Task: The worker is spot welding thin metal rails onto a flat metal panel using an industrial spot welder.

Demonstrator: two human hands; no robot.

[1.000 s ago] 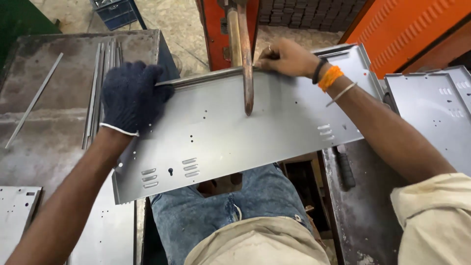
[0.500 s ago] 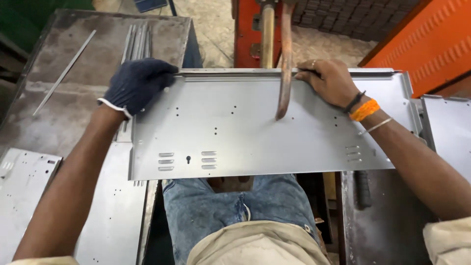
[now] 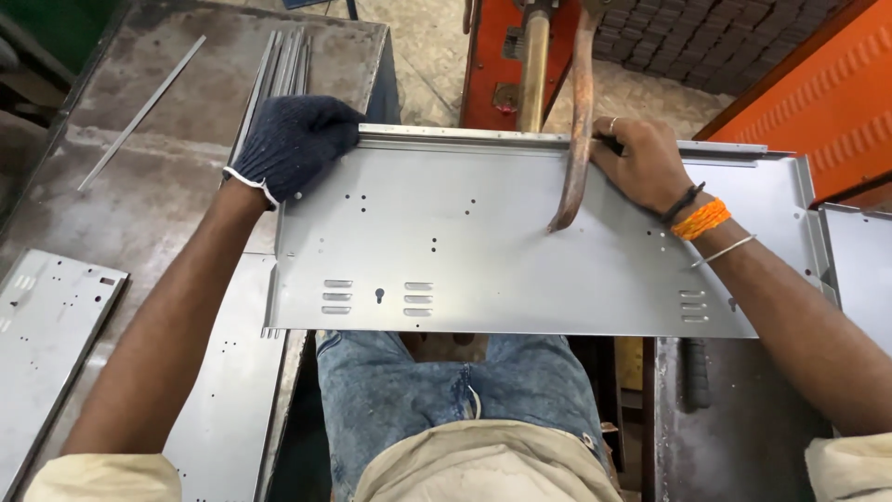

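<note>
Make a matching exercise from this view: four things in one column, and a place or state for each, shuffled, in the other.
Things:
1. left hand
2. right hand
3. curved rusty arm
4. thin metal strip

Places or states:
A. lies alone on the left bench
B. bare, on the panel's far edge
C. gloved, at the panel's far left corner
D. tip above the panel's middle

Pairs: 1-C, 2-B, 3-D, 4-A

Bright, even daylight, soft shadows. Mild sheen on the metal panel (image 3: 520,242). Sharp focus; slight wide-angle stretch at edges.
</note>
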